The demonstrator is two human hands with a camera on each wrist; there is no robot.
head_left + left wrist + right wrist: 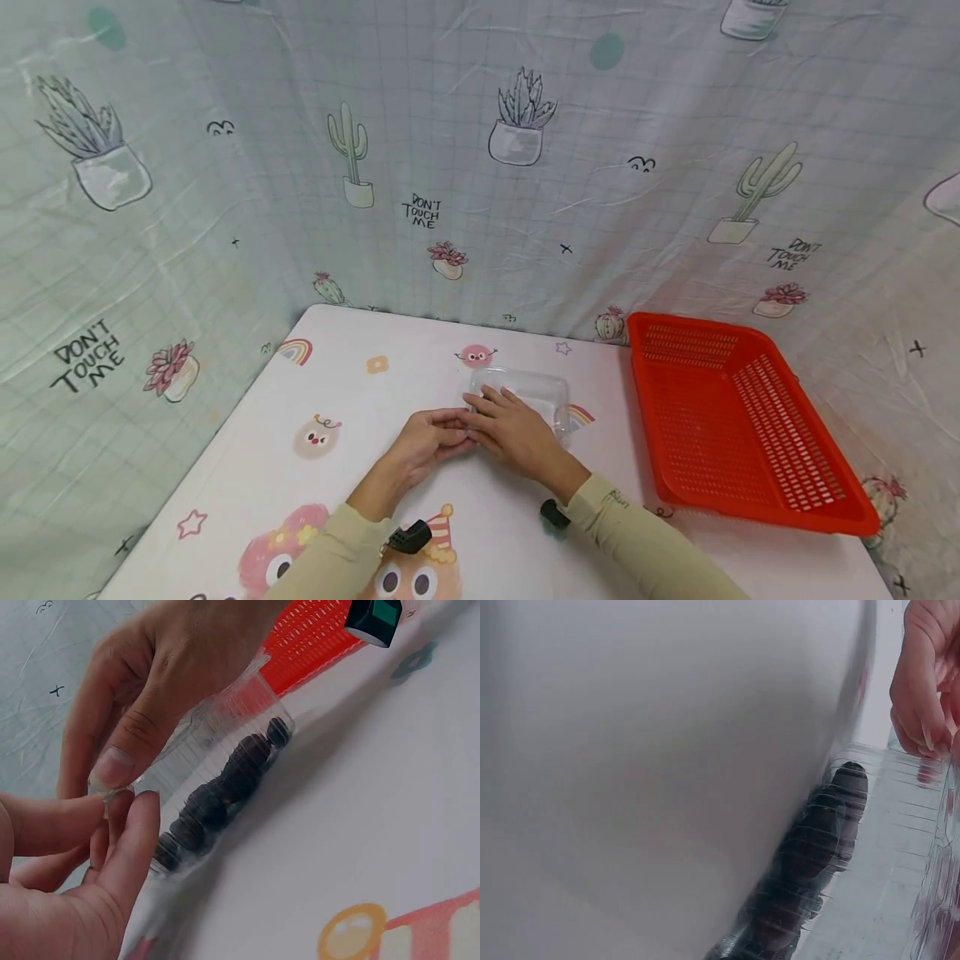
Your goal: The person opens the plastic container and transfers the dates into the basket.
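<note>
A clear plastic box (551, 392) with ribbed walls rests on the white table, partly covered by the hands. Through its wall in the left wrist view, several dark round fruits (206, 806) show in a row along the bottom; their exact kind is unclear. My left hand (427, 442) pinches the box's near left corner at the rim between thumb and fingers. Lying across the top is my right hand (517, 429), its thumb gripping the same corner against the left fingertips. The right wrist view has the box wall (877, 862) close up, with the left hand (922, 682) at its far end.
To the right on the table stands a red plastic basket (757, 521) with slotted walls. A printed white cover lies over the table (322, 479). Behind it hangs a curtain (465, 150) with cactus drawings. Dark devices (408, 537) sit at both wrists.
</note>
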